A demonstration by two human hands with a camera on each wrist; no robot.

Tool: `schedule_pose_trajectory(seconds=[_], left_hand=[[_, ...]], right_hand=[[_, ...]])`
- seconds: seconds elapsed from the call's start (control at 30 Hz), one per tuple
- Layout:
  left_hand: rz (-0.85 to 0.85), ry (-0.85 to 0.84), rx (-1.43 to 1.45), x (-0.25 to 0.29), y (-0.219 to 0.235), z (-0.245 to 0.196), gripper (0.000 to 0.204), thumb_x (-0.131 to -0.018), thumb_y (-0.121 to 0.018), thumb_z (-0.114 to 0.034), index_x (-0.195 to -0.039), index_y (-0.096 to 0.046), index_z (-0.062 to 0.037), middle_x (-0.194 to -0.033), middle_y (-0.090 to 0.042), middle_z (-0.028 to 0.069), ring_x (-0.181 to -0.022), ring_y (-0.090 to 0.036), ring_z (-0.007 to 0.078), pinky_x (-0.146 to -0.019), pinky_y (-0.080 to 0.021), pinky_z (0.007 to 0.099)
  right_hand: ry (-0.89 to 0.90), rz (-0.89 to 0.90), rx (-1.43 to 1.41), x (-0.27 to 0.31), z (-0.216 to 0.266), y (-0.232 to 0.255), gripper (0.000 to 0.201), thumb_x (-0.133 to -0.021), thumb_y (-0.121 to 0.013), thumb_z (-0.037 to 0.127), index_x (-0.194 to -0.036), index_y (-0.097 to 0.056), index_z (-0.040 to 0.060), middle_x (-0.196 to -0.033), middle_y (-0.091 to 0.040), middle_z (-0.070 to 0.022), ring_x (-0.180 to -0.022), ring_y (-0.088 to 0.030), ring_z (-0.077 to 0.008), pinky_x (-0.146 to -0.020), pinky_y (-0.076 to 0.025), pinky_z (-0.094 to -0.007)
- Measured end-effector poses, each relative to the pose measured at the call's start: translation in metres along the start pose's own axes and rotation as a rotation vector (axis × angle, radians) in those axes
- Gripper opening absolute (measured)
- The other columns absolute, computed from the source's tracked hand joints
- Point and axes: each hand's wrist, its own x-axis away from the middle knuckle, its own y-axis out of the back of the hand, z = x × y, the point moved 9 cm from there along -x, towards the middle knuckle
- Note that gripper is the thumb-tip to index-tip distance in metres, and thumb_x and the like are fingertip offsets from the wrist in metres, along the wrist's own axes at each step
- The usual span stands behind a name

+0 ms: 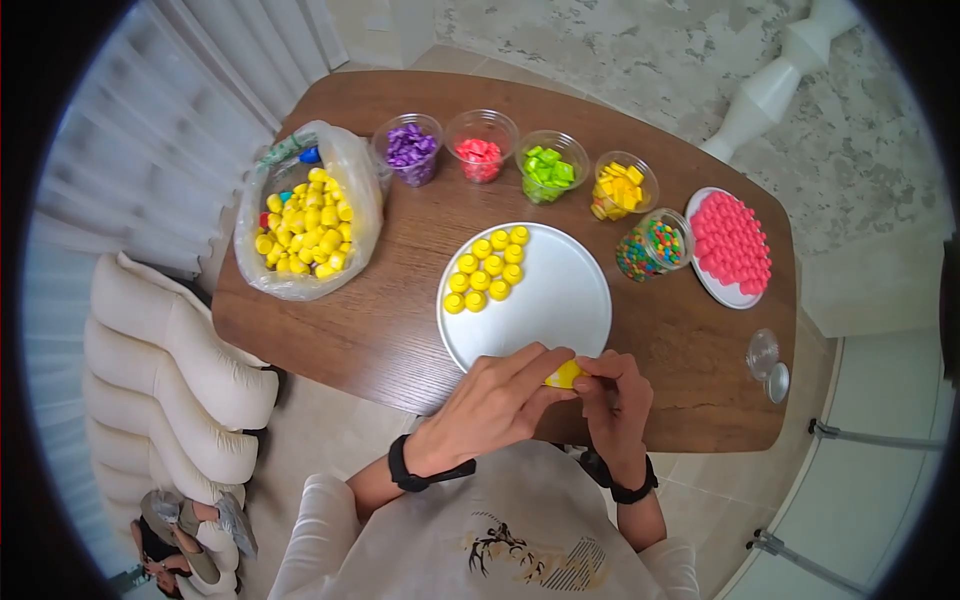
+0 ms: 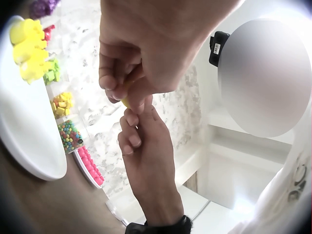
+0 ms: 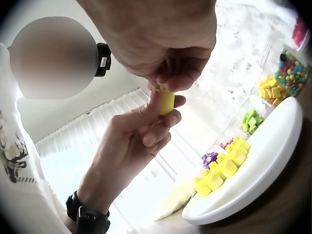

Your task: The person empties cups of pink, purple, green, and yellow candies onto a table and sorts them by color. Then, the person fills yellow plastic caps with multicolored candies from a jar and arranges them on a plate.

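In front of the chest, at the plate's near edge in the head view, both hands meet on a small yellow plastic capsule (image 1: pixel 565 375). My left hand (image 1: pixel 490 400) grips its body between thumb and fingers. The curled fingers of my right hand (image 1: pixel 618 400) pinch its other end. Seen from the right wrist, the capsule (image 3: pixel 166 102) is short and barrel-shaped, its top covered by the right fingertips. Several similar yellow capsules (image 1: pixel 480 280) stand in rows on the left of the round white plate (image 1: pixel 560 300), each with a narrower raised top.
An open plastic bag (image 1: pixel 370 215) of yellow capsules is at the left. Along the back stand clear cups of purple (image 1: pixel 411 145), red (image 1: pixel 480 155), green (image 1: pixel 548 172) and yellow pieces (image 1: pixel 618 188), a candy jar (image 1: pixel 650 245) and a plate of pink pieces (image 1: pixel 730 245). Lids (image 1: pixel 763 350) lie right.
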Motion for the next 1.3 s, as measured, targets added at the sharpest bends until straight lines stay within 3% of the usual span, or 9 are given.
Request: schedule_pose_trajectory(seconds=[0.23,0.3,0.37,0.4,0.47,0.6,0.8,1.17,1.3], left_hand=[[-0.079,0.126,-0.083,0.014,0.013,0.048,0.027,-0.093,-0.075,-0.014,-0.116,-0.070,-0.0014,-0.087,-0.066,0.0179,-0.066,-0.064,0.0346,-0.061,-0.050,0.0423],[-0.330,0.246,-0.189,0.021,0.062,0.066,0.022,-0.093,-0.075,-0.016,-0.109,-0.071,-0.0027,-0.077,-0.067,0.0176,-0.063,-0.065,0.0341,-0.058,-0.050,0.0424],[-0.693,0.284,-0.202,0.036,0.128,0.103,0.027,-0.092,-0.077,-0.022,-0.109,-0.074,-0.0014,-0.067,-0.062,0.0120,-0.055,-0.053,0.0184,-0.054,-0.044,0.0370],[-0.774,0.482,-0.320,0.041,0.164,0.108,0.033,-0.092,-0.078,-0.024,-0.115,-0.074,-0.0003,-0.066,-0.062,0.0127,-0.056,-0.054,0.0177,-0.056,-0.045,0.0370],[-0.955,0.533,-0.518,0.048,0.218,0.136,0.037,-0.092,-0.078,-0.025,-0.118,-0.074,0.0014,-0.065,-0.062,0.0124,-0.057,-0.055,0.0190,-0.058,-0.046,0.0378],[-0.921,0.381,-0.650,0.028,0.246,0.152,0.042,-0.095,-0.075,-0.021,-0.131,-0.068,0.0002,-0.072,-0.062,0.0116,-0.062,-0.056,0.0191,-0.061,-0.047,0.0375],[-0.939,0.292,-0.448,0.022,0.201,0.120,0.047,-0.093,-0.074,-0.004,-0.138,-0.063,-0.0031,-0.078,-0.055,0.0078,-0.065,-0.051,0.0164,-0.061,-0.045,0.0303],[-0.515,0.096,-0.361,0.010,0.102,0.061,0.019,-0.091,-0.074,-0.001,-0.110,-0.074,-0.0006,-0.086,-0.060,0.0110,-0.068,-0.059,0.0202,-0.061,-0.047,0.0316],[-0.196,0.132,-0.278,0.003,0.047,0.061,0.028,-0.090,-0.078,-0.008,-0.118,-0.073,-0.0025,-0.093,-0.064,0.0101,-0.070,-0.061,0.0185,-0.064,-0.050,0.0314]], right_hand=[[-0.262,0.089,-0.102,0.002,-0.049,-0.037,0.026,-0.100,-0.068,0.005,-0.124,-0.062,0.0017,-0.082,-0.066,-0.0055,-0.066,-0.063,-0.0108,-0.060,-0.049,-0.0239],[-0.327,0.119,-0.136,0.005,-0.056,-0.044,0.038,-0.101,-0.067,0.008,-0.137,-0.056,0.0040,-0.082,-0.067,-0.0048,-0.065,-0.062,-0.0098,-0.057,-0.049,-0.0255],[-0.356,0.100,-0.131,0.007,-0.063,-0.040,0.036,-0.100,-0.068,0.008,-0.135,-0.057,0.0047,-0.083,-0.067,-0.0058,-0.064,-0.062,-0.0113,-0.057,-0.050,-0.0269],[-0.396,0.082,-0.117,0.010,-0.070,-0.037,0.035,-0.100,-0.068,0.008,-0.133,-0.059,0.0054,-0.083,-0.068,-0.0068,-0.063,-0.062,-0.0128,-0.056,-0.050,-0.0283],[-0.333,0.119,0.009,0.008,-0.075,-0.040,0.032,-0.099,-0.069,0.010,-0.130,-0.060,0.0063,-0.084,-0.068,-0.0080,-0.062,-0.063,-0.0158,-0.057,-0.050,-0.0303],[-0.119,0.218,0.247,-0.012,-0.046,-0.054,0.028,-0.097,-0.073,0.014,-0.123,-0.063,0.0082,-0.087,-0.070,-0.0105,-0.064,-0.067,-0.0255,-0.059,-0.052,-0.0354],[0.072,0.308,0.492,-0.046,-0.024,-0.084,0.032,-0.099,-0.068,0.021,-0.128,-0.062,0.0086,-0.096,-0.066,-0.0110,-0.077,-0.069,-0.0314,-0.064,-0.053,-0.0425],[0.153,0.431,0.700,-0.049,-0.034,-0.106,0.021,-0.103,-0.062,0.024,-0.116,-0.059,0.0083,-0.095,-0.067,-0.0102,-0.073,-0.069,-0.0322,-0.061,-0.051,-0.0459],[0.091,0.249,0.474,-0.040,-0.056,-0.073,0.017,-0.104,-0.062,0.019,-0.114,-0.059,0.0060,-0.081,-0.070,-0.0110,-0.066,-0.070,-0.0266,-0.055,-0.050,-0.0406]])
